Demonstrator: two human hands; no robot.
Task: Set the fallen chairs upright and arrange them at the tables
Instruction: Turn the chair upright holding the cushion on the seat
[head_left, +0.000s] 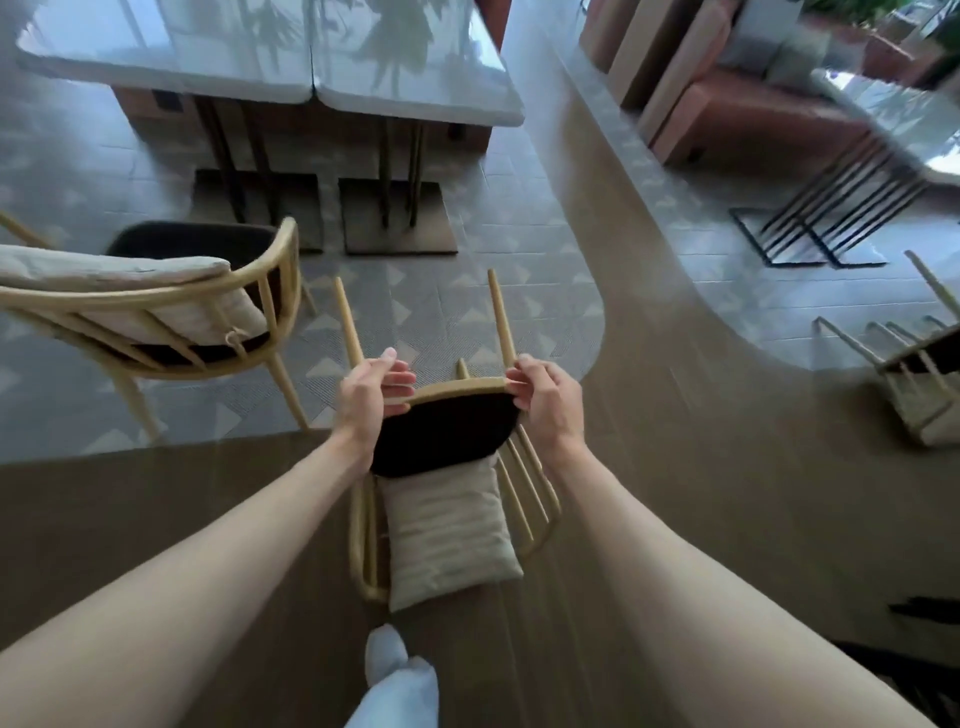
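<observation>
A light wooden chair (447, 431) with a dark seat and a beige back cushion lies tipped on its back on the floor in front of me, its legs pointing away and up. My left hand (371, 400) grips the left front corner of the seat frame. At the right front corner, my right hand (543, 397) grips the same frame. A matching chair (156, 296) stands upright at the left, near the white table (337, 98). Another fallen chair (919, 379) lies at the right edge.
The table's pedestal bases (400, 218) stand on the patterned tile ahead. A second table with black wire legs (831, 208) and an orange bench (727, 104) are at the upper right. My foot (395, 670) is on the brown floor just behind the chair.
</observation>
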